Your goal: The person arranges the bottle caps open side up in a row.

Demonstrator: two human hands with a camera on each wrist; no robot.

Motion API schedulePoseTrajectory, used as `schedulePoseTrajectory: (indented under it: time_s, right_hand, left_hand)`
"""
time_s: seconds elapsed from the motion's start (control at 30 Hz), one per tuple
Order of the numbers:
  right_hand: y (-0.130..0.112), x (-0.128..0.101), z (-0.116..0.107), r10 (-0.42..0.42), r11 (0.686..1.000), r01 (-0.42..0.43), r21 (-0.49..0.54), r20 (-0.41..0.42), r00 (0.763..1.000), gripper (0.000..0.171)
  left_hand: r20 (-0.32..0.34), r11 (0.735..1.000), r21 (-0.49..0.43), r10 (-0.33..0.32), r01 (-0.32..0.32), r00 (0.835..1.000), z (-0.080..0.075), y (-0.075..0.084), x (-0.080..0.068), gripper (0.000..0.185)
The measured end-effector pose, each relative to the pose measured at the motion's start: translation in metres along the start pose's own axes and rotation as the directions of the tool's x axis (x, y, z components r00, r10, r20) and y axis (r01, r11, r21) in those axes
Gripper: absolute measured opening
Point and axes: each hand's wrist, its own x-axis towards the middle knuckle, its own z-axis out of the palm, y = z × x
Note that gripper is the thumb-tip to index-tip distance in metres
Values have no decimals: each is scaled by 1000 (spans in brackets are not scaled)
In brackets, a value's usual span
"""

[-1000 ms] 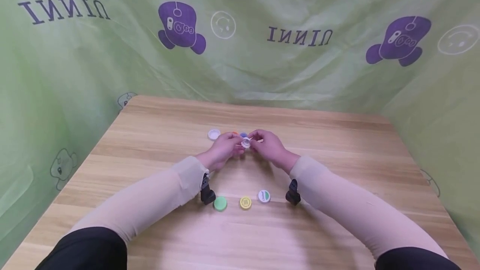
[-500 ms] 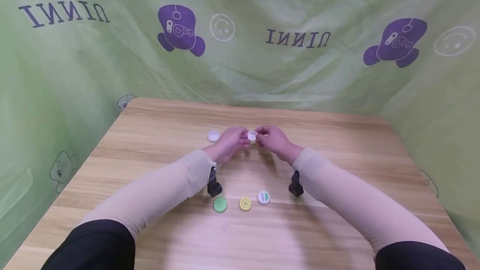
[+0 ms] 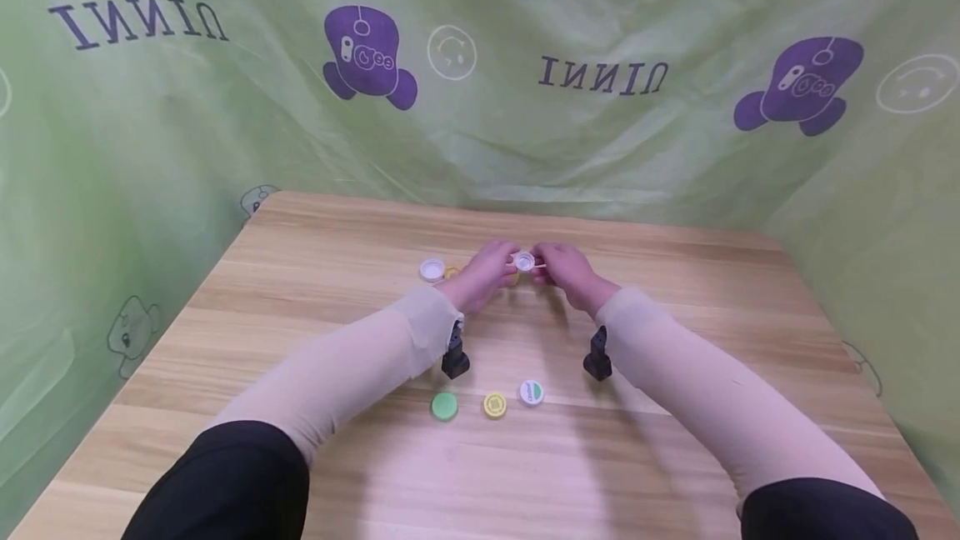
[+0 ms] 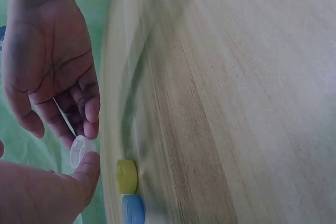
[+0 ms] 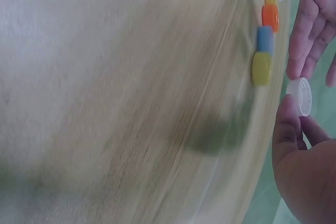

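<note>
Change: both hands have moved farther out across the desk toward 12 o'clock since a second ago, carrying the white cap with them; the near row of three caps lies as before.
Left hand: raised above the desk, fingers curled, a fingertip pressing the white cap's rim from the 9 o'clock side.
Right hand: raised opposite the left, fingers curled, thumb and fingertip touching the same cap from the 3 o'clock side.
White cap: small, clear-white, pinched between the two hands above the far middle of the desk, its open side turned upward.
Far caps: a white cap on the desk lies at 9 o'clock of the left hand; the right wrist view shows yellow, blue and orange caps in a line under the hands.
Near row: green cap, yellow cap and white cap with a green mark, side by side at 6 o'clock of the hands, between the forearms.
Wrists: a black camera mount hangs under each sleeve.
Backdrop: green cloth with purple figures, around the desk.
</note>
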Motion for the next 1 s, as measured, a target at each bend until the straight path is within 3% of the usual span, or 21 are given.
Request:
schedulePoseTrajectory:
  time_s: [0.27,0.53,0.77,1.0]
  right_hand:
    - [8,6,-8,18,1000,-18,-18,15,1000,35]
    - [17,13,-15,33,998,-30,-47,67,997,35]
    - [22,15,-15,65,996,-61,-60,74,995,30]
    - [20,15,-15,81,996,-78,-51,57,995,30]
  left_hand:
    - [37,996,86,-17,13,999,5,-2,3,47]
    - [42,995,78,-61,58,997,13,-5,4,45]
    - [18,996,48,-76,75,997,18,-8,3,33]
    - [15,992,111,-64,62,998,14,-9,3,37]
